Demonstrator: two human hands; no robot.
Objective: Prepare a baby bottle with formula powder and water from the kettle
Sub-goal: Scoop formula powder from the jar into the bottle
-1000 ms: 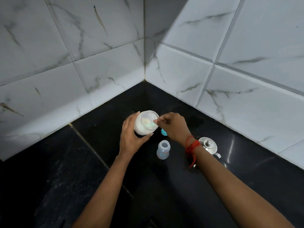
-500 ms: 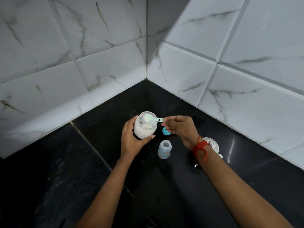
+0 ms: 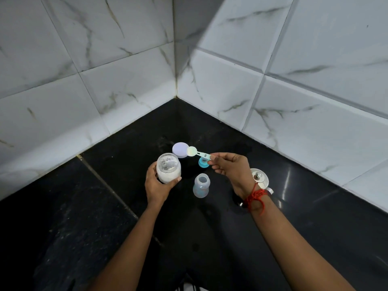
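My left hand (image 3: 157, 185) grips a clear jar of white formula powder (image 3: 168, 170), its mouth uncovered. My right hand (image 3: 232, 170) pinches the handle of a small pale green scoop (image 3: 196, 152) heaped with powder, held level above the counter between the jar and the bottle. The open baby bottle (image 3: 201, 185) stands upright on the black counter, below the scoop and to the right of the jar. Its blue teat cap (image 3: 203, 162) lies just behind it. The jar's round white lid (image 3: 179, 149) rests on the counter behind the jar.
A steel kettle (image 3: 260, 179) with a knobbed lid stands to the right, partly hidden by my right wrist with its red thread. White marble-look tile walls meet in a corner behind. The counter (image 3: 84, 217) is black stone with a seam running diagonally at left.
The scoop left the jar's mouth and moved right with powder in it. The jar was lowered and drawn slightly left, uncovering the white lid behind it.
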